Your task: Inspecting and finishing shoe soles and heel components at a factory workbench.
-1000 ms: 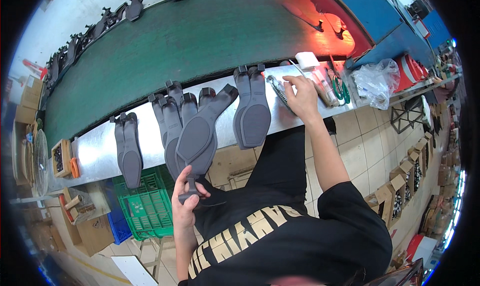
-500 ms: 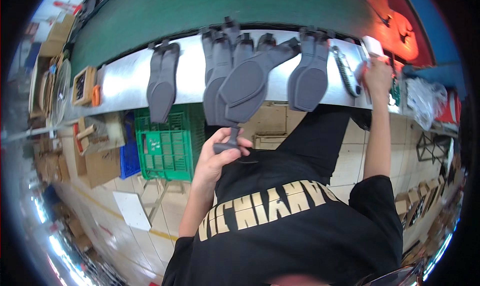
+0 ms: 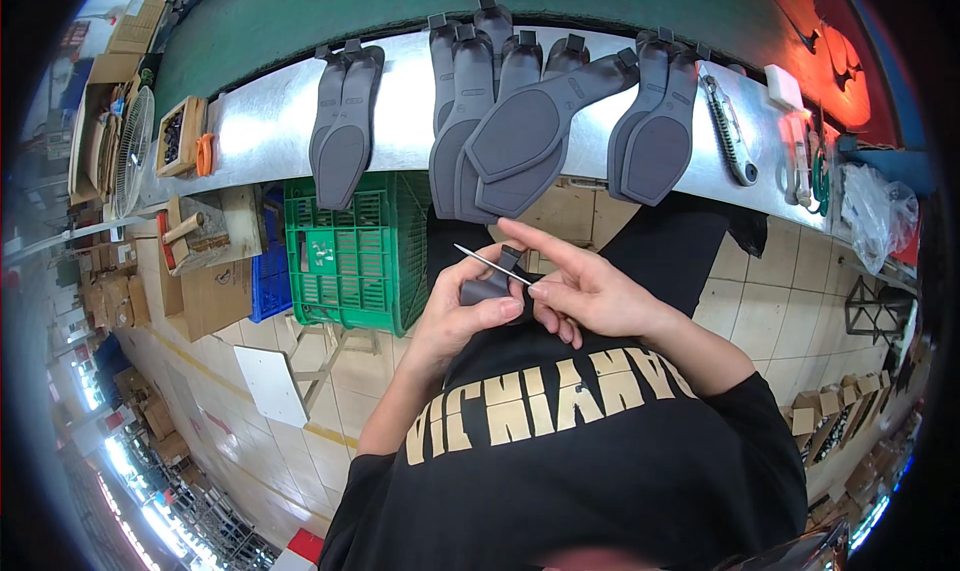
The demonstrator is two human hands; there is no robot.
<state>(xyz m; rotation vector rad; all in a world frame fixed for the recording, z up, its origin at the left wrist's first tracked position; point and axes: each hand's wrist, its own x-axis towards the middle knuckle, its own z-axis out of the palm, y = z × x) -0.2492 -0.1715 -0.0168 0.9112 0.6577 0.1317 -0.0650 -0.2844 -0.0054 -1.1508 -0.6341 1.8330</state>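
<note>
My left hand [image 3: 450, 311] is closed around a dark grey heeled shoe sole [image 3: 484, 290], seen nearly end-on and partly covered by my fingers. In my right hand [image 3: 600, 293] a thin pointed metal rod [image 3: 492, 263] is pinched between thumb and fingers, its tip slanting up and left across the sole's heel. The right index finger is stretched out above the heel. Just beyond my hands, a pile of similar heeled soles [image 3: 515, 131] overhangs the metal bench's front edge. One pair of soles [image 3: 345, 121] lies to the left, another pair [image 3: 657, 151] to the right.
Along the metal bench [image 3: 260, 116] are a wooden box of small dark pieces [image 3: 182, 136], orange-handled scissors [image 3: 205, 155], a utility knife [image 3: 730, 136], a white block [image 3: 784, 87] and green-handled scissors [image 3: 820, 179]. A green crate [image 3: 345, 256] stands below. Behind runs a green surface [image 3: 370, 6].
My right hand has come back from the bench's right end to beside my left hand, now with the metal rod. My left hand still holds the sole. The whole view has shifted slightly.
</note>
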